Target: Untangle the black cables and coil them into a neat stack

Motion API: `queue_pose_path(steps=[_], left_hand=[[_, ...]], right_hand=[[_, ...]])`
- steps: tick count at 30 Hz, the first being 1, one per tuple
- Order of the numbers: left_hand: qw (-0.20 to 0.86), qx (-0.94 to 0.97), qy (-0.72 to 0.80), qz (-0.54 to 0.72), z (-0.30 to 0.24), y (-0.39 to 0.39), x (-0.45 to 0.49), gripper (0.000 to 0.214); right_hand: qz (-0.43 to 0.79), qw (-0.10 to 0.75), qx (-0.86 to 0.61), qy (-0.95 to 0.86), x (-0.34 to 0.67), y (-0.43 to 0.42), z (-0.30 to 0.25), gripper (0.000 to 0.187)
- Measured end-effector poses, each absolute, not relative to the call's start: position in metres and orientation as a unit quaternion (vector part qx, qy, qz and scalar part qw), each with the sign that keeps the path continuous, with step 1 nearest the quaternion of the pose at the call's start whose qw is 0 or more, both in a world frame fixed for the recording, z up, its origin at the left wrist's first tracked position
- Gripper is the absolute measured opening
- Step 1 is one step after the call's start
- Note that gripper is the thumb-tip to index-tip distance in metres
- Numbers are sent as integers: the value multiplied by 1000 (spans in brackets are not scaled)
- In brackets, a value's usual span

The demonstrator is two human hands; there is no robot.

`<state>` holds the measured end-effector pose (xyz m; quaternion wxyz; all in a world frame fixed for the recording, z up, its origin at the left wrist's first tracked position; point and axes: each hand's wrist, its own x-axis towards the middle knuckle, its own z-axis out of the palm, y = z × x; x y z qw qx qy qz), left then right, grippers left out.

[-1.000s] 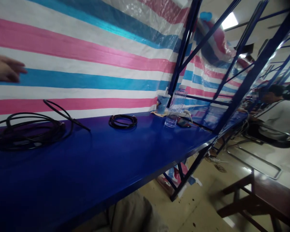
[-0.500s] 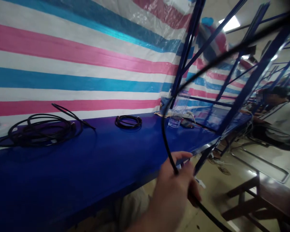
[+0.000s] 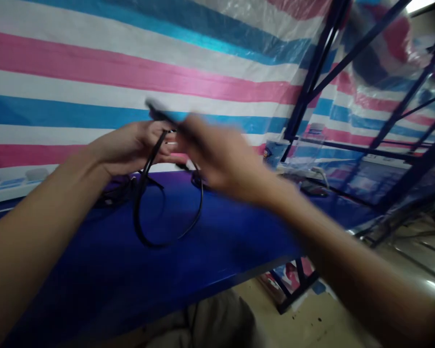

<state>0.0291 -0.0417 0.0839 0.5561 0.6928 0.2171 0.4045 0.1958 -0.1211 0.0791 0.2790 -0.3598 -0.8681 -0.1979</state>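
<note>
A black cable point(image 3: 135, 218) hangs in a loop above the blue table, its upper ends running up to both hands. My left hand point(image 3: 137, 147) is closed on the cable with its fingers curled, facing right. Close beside it, my right hand point(image 3: 221, 157) is smeared by motion; it grips a dark stretch of the same cable, whose blurred tip pokes out up and to the left. Behind my left forearm lies a larger coil of black cable point(image 3: 116, 192), mostly covered. A small coil point(image 3: 196, 180) is partly hidden behind my right hand.
The blue table point(image 3: 210, 256) runs along a striped plastic sheet point(image 3: 188, 82). A blue patterned cup point(image 3: 275, 152), a clear plastic container point(image 3: 304, 150) and a dark phone-like object point(image 3: 314, 187) stand at the right, near blue metal posts point(image 3: 317, 72). A pale box point(image 3: 16, 186) sits at left.
My left hand has come into view and holds the cable. My right hand has moved up and left to meet it. The cable now hangs as a loop, and the view has turned left.
</note>
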Motion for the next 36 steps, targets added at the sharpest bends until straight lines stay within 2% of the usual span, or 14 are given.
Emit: queue_pose_path(steps=[6,9,12,15,17,18,20,21,23,25,27,29,33,36], left_hand=[[631,565,371,381,85,-50,0,20],[598,594,382,378,91,-61,4,16],[504,660,407,381,91,-68,12,21],[402,699,417,419,84,-71,13,29],[367,700,394,469,80,-74,10,30],[362,695,377,493,79,-75,9,27],[370,680,344,531,77,-78,8,18],[379,672,329,545,75,-79,8,15],[409,651,303,563,71,-79,11,11],[451,623,282,573,65,-77,15,8],[499,588,268,578,56,-71,18,9],[547,546,254,582,45,-65,19,21],[610,500,227,571,27,-52,14,48],[636,504,245,531,18,-47,11,42]], right_hand=[[-167,153,-282,-932,170,-114,-32,22],[-196,112,-263,-938,166,-103,-40,25],[-254,119,-252,-926,166,-99,-33,30],[-328,213,-212,-896,175,-119,-34,29],[-332,332,-199,-860,190,-138,-39,24],[-314,401,-226,-830,200,-146,-41,30],[-244,574,-345,-701,222,-152,-40,57],[-171,618,-412,-647,232,-148,-35,72],[43,619,-475,-624,248,-130,-20,88],[256,565,-458,-636,252,-104,1,80],[317,557,-407,-651,248,-77,22,49],[289,570,-380,-668,239,-56,38,31],[200,543,-393,-715,225,-30,49,27],[164,511,-391,-748,225,-20,38,23]])
